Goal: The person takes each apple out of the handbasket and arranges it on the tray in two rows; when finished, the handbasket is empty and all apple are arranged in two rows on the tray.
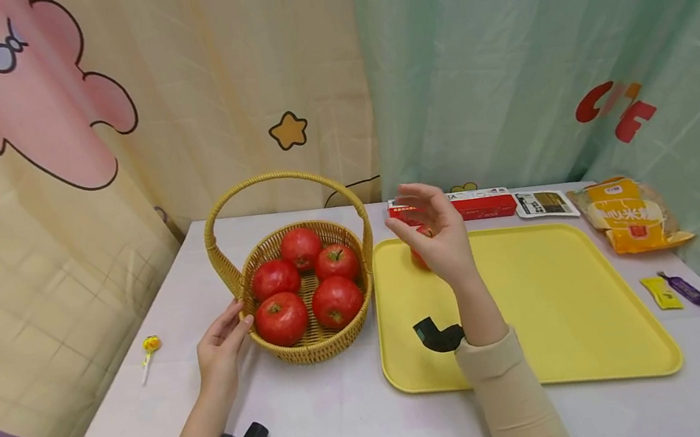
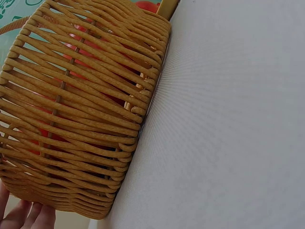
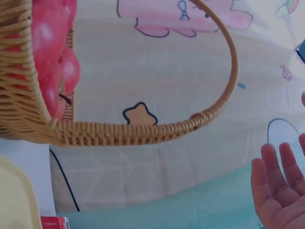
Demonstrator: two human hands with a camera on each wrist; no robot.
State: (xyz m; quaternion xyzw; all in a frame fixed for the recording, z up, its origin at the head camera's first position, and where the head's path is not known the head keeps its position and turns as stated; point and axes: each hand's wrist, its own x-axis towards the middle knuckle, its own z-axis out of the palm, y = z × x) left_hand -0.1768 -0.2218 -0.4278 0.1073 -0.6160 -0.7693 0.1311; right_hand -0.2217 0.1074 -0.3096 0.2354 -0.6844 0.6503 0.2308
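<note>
Apples (image 1: 280, 319) are held in a basket (image 1: 312, 354), touched by the left hand (image 1: 218, 355), fingers relaxed, beside the tray (image 1: 571, 307)'s left edge; another apple (image 1: 419, 261), near its far-left corner, could be sent rolling if brushed by the right hand (image 1: 444, 242), fingers apart.

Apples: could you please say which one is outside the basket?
The apple on the yellow tray, partly behind the right hand; five others sit in the basket.
</note>
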